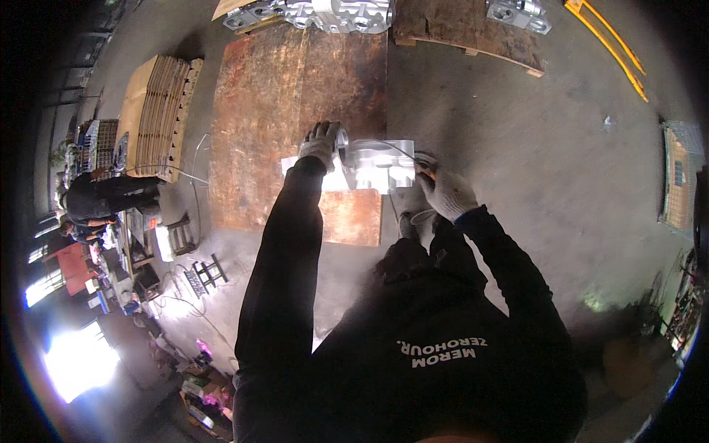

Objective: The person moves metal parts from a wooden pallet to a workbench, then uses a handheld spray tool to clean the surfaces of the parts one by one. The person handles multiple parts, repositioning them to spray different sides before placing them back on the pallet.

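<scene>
Right hand [452, 193], gloved in pale knit, is at the right end of the metal part [384, 177]; its fingertips merge with something dark there, so I cannot tell what, if anything, it grips. One thin cord [422, 216] loops just beside that hand. Left hand [319, 144], gloved alike, lies against the part's round rim with fingers bent over it; its palm is hidden, so a firm hold cannot be told from a light touch.

Two dark sleeves and the person's body cover much of the near floor. One metal part lies on the brown board [258, 111], its right end reaching past the board's right edge, and glare whitens much of its surface. Board shows to the left of the part, on the far side, and as a narrower strip on the near side.

To the left, a black metal frame [209, 275] stands on the floor; farther left are two people, one largely hidden. One brown stack [155, 111] stands left of the board, its layers too fine to count. Grey floor [532, 140] stretches widely right, as far as one cage [678, 177]. Beyond the board, at least three silver castings [340, 16] meet the far rim, some cut off, beside one yellow frame [609, 48].
</scene>
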The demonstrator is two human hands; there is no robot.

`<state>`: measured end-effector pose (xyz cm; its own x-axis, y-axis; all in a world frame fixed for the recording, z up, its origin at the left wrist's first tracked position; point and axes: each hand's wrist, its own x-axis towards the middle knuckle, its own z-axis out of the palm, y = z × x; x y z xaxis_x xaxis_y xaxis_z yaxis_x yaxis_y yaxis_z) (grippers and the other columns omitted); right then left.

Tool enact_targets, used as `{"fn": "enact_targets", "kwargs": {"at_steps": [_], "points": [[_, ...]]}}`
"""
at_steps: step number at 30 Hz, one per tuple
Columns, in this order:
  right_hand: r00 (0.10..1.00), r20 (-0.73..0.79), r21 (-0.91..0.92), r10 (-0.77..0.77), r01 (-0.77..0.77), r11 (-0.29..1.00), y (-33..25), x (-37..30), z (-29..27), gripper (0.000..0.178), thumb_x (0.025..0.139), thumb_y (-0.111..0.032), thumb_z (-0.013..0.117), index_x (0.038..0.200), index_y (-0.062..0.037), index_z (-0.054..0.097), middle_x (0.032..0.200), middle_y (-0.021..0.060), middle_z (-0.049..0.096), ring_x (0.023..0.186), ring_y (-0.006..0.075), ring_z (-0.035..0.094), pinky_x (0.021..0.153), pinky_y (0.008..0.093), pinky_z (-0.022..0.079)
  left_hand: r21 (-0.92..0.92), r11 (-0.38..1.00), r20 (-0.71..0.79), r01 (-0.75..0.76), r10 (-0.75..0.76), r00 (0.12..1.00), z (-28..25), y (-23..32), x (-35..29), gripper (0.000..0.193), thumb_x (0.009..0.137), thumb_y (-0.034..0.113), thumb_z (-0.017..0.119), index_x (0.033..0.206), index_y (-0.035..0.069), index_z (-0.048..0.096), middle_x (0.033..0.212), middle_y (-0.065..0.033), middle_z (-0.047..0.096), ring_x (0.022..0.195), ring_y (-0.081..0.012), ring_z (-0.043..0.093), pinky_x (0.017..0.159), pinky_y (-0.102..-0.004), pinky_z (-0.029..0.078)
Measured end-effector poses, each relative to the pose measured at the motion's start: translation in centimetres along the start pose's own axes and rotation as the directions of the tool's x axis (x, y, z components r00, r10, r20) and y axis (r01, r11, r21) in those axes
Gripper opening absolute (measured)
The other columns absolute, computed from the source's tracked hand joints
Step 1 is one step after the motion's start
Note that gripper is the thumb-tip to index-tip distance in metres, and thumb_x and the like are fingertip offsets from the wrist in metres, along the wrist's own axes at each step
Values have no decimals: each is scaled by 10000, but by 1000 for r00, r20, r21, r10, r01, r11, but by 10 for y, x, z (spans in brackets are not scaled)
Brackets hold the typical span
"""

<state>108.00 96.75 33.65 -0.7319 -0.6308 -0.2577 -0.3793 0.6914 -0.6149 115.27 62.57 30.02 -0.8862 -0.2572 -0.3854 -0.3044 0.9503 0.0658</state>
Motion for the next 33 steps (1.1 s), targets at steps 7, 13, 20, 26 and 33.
{"fn": "enact_targets", "kwargs": {"at_steps": [7,13,20,26,33], "points": [[979,-33,-267,-201,185,946,-55,-9,-32,354,939,-386,584,1023,-42,588,783,170,679,690,363,667,591,475,528,25,998,50,62,-63,997,-1,6,3,1140,542,65,824,1503,193,225,1558,-129,236,1440,-378,227,1163,-466,283],[994,-104,-404,34,-74,912,19,-48,-73,399,954,-400,554,1071,-19,576,812,210,683,745,403,671,626,496,527,36,995,49,90,-91,995,-5,12,1,875,734,89,686,1489,218,263,1577,-103,244,1463,-314,224,1143,-475,281],[937,-306,31,-169,188,982,-1,-61,-59,353,950,-382,574,1062,-48,601,885,228,688,813,424,665,664,484,528,1,998,44,56,-56,997,-2,12,3,1203,494,97,838,1514,205,207,1554,-133,250,1453,-352,215,1163,-459,282],[998,-19,-138,55,-57,989,27,-58,-67,345,947,-369,559,1170,-113,621,1050,160,687,941,367,668,779,464,547,30,993,103,110,-113,988,-16,13,5,1056,628,109,773,1512,210,204,1576,-114,224,1455,-332,227,1160,-463,271],[980,94,-34,-174,178,983,96,-60,-71,278,959,-226,553,1178,-62,604,1070,169,678,993,381,643,848,422,528,54,990,198,131,-139,970,-18,15,8,1250,564,435,864,1534,158,125,1583,-141,188,1465,-369,173,1182,-478,224]]}}
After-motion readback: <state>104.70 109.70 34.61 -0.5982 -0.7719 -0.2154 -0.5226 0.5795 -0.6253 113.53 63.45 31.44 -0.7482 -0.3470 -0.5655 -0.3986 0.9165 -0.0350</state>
